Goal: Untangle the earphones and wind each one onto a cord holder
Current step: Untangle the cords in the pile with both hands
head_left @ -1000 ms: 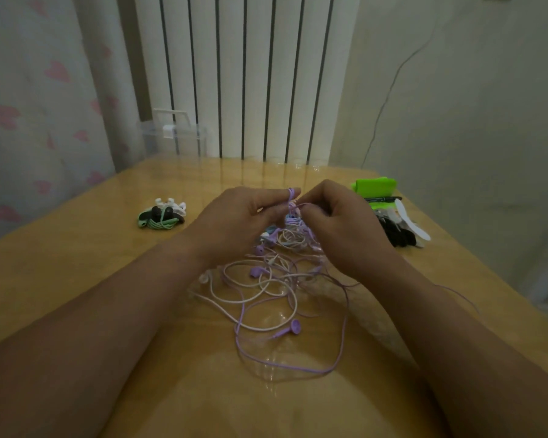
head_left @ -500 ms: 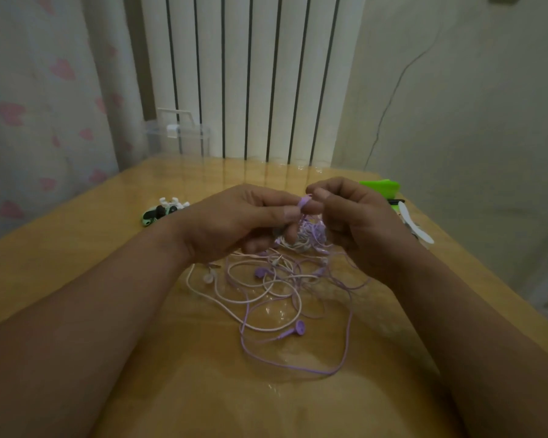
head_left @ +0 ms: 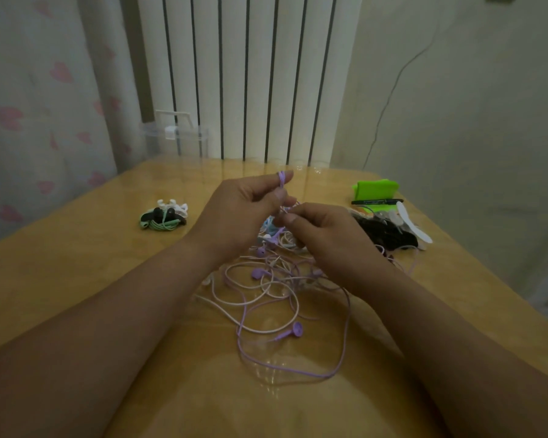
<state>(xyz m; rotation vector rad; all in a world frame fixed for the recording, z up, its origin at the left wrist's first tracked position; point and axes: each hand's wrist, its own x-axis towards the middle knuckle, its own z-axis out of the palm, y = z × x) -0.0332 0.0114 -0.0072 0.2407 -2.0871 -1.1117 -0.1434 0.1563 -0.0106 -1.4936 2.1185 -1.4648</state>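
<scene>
Untangling step | left hand pinches purple cord, raised above tangle on table | right hand pinches what looks like the same cord just below, fingers curled | next: draw that strand slowly out of the tangle, then wind it.

Purple and white earphone cords tangle on a yellow-brown table, beside a bright green holder and pink-heart curtain.

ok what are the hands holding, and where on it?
The purple earphone cord: left hand pinches a stretch looped over its index fingertip; right hand pinches it just below, above the tangle.
</scene>
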